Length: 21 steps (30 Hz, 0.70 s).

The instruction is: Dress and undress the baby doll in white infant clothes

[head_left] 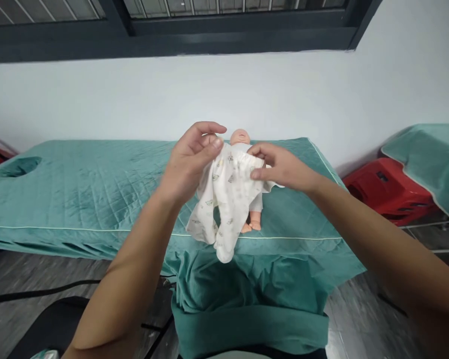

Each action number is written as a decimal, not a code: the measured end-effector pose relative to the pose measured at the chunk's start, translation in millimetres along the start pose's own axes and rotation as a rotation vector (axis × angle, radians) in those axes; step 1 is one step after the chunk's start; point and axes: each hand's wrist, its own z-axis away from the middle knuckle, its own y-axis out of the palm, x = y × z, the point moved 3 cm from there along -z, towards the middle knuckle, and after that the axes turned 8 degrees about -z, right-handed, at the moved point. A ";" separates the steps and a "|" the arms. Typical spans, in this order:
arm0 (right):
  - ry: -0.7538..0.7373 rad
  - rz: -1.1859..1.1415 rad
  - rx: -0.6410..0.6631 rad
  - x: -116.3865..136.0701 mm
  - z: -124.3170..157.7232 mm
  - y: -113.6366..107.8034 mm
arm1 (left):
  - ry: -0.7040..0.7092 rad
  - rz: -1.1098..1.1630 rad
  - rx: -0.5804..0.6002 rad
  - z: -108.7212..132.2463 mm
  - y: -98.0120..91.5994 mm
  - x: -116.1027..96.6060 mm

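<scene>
A pair of white baby pants (228, 194) with small printed figures hangs between my hands, its legs dangling over the bed's front edge. My left hand (192, 159) pinches the top edge at the left between thumb and fingers. On the other side, my right hand (279, 167) grips the gathered waistband, its thumb in front and fingers behind. Behind the pants a baby doll (240, 135) lies on its back in pale clothing. Its head shows above the cloth and its bare feet (251, 225) below; much of its body is hidden.
A green quilted cover (97, 184) lies over the bed, with a round face hole (20, 167) at the left. The white wall (194, 94) runs behind it under a dark window frame (239, 35). Red plastic stools (392, 189) stand at the right beside another green-covered surface.
</scene>
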 end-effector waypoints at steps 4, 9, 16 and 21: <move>0.030 0.163 0.042 2.2 -5.3 15.4 | -0.001 -0.033 0.005 0.3 4.6 0.1; -0.009 -0.013 -0.221 1.8 -7.4 4.8 | -0.120 -0.040 0.348 7.8 7.4 9.5; 0.066 -0.131 -0.165 -21.9 -6.0 2.2 | -0.211 0.197 0.212 18.2 19.8 39.5; 0.342 -0.112 0.368 -34.8 11.7 24.2 | -0.276 0.375 0.033 26.8 37.9 54.3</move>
